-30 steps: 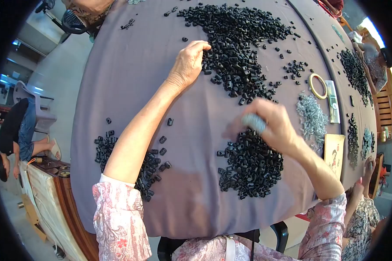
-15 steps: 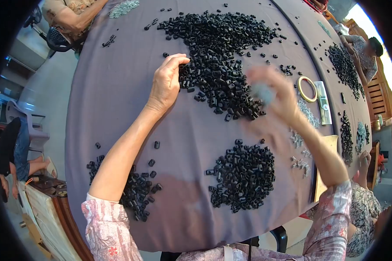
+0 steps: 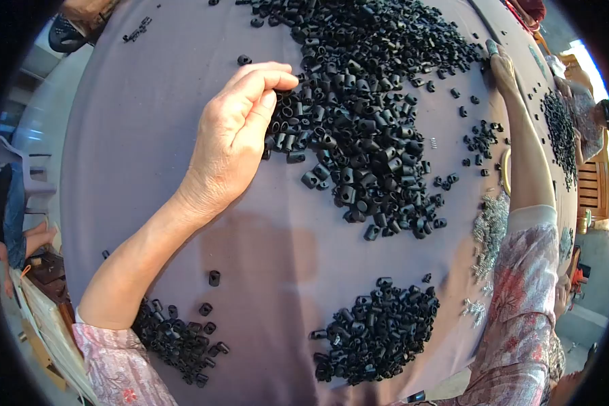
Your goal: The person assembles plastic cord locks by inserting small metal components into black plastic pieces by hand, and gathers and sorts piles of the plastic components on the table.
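Observation:
A large heap of small black hollow plastic pieces [image 3: 358, 101], which look like cord-lock parts, spreads over the cloth-covered table. At the heap's left edge is my left hand [image 3: 233, 132], thumb and forefinger curled together. Its fingertips hide whatever may be between them. My right hand [image 3: 502, 71] reaches far out to the heap's right side, with something grey-blue at a fingertip. Its other fingers are largely hidden, so their grip does not show. One small metal spring [image 3: 434, 143] lies on the cloth between the heap and my right arm.
A smaller black pile [image 3: 379, 331] lies near me, another black pile [image 3: 179, 342] beside my left forearm. Metal springs [image 3: 488, 233] lie beside my right sleeve, which partly covers a tape ring [image 3: 506, 169]. Another person [image 3: 582, 122] sits at the far right by more black pieces [image 3: 558, 135].
My right hand has swung from the heap's lower right edge to its far right. My left hand stays at the heap's left edge. The camera view has shifted and the table looks nearer.

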Action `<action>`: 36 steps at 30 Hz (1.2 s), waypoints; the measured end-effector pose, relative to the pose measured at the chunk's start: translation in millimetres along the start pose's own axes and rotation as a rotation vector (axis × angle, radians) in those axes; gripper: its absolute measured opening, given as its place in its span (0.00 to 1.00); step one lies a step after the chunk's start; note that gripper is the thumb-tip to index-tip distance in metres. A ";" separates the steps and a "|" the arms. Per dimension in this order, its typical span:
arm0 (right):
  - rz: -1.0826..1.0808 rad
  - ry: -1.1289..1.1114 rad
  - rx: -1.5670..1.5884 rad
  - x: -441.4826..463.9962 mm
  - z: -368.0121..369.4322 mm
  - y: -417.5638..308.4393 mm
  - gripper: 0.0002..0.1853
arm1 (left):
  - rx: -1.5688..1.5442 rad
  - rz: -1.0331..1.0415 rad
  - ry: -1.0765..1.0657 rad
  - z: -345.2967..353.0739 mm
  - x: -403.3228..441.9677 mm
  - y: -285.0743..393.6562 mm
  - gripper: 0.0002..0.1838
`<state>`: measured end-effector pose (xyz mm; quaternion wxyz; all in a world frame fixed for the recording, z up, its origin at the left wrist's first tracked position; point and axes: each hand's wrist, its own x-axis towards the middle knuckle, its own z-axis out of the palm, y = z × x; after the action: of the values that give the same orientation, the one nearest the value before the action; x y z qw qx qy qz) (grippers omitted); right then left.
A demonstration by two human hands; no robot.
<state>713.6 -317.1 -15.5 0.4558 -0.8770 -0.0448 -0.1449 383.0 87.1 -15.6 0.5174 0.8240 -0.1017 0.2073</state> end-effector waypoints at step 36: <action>-0.235 -0.577 0.060 -71.4 85.0 -116.4 0.22 | 0.165 0.127 -0.108 7.7 146.7 -71.6 0.17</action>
<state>639.1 -176.7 8.8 0.4302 -0.8568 -0.2778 0.0596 543.1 118.9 -11.0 0.4274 0.8656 -0.1641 0.2027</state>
